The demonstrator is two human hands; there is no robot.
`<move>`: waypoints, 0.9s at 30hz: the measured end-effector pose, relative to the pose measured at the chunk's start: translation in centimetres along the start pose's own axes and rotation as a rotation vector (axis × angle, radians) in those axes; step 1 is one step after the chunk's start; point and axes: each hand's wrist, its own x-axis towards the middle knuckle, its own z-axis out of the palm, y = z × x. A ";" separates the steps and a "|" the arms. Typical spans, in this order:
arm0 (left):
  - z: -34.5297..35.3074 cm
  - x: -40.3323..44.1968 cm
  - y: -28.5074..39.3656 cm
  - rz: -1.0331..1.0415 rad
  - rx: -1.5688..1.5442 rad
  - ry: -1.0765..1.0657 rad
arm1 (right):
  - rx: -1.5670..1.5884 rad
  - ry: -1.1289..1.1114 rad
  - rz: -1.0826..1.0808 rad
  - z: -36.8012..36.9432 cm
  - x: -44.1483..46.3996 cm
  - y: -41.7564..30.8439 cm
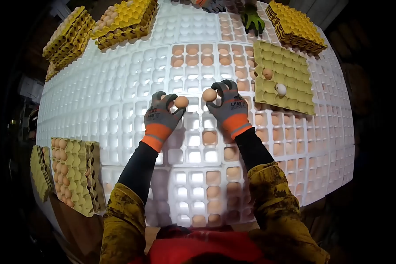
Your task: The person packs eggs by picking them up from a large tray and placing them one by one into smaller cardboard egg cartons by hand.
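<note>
Near the centre of the frame, the left hand, gloved in grey with an orange cuff, pinches 1 light-brown egg; the matching-gloved right hand pinches 1 tan egg, both above white moulded trays. At upper right, a yellow-green tray holds 1 reddish-brown egg and 1 white egg.

The top edge cuts off a grey glove and the sleeve above a green glove. Smaller print on the person's left hand and right hand is illegible. The 2 black-and-yellow sleeves hide some cells of the white trays. The bottom edge crops the red garment.
</note>
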 end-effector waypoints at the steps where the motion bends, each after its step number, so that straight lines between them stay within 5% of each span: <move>1: 0.0 0.6 0.0 -0.002 0.009 -0.010 | -0.005 0.023 0.006 -0.4 1.0 0.5; 9: 1.1 9.3 -1.4 0.019 0.198 0.071 | -0.137 -0.022 0.005 1.8 8.8 2.3; 16: 2.3 15.2 -1.5 -0.021 0.484 -0.212 | -0.268 -0.087 -0.034 6.5 11.9 0.0; 20: 2.1 15.0 -3.2 0.060 0.404 -0.102 | 0.110 0.093 -0.068 8.5 12.5 3.7; 23: 2.6 16.1 -8.7 0.084 0.212 -0.073 | 0.870 -0.311 0.502 5.7 12.6 3.7; 26: 0.6 16.2 -9.7 -0.168 -0.280 0.030 | 1.334 -0.024 0.409 4.6 13.0 5.1; 27: 1.2 16.4 -11.3 -0.118 -0.518 0.216 | 1.225 0.079 0.290 4.9 13.1 5.9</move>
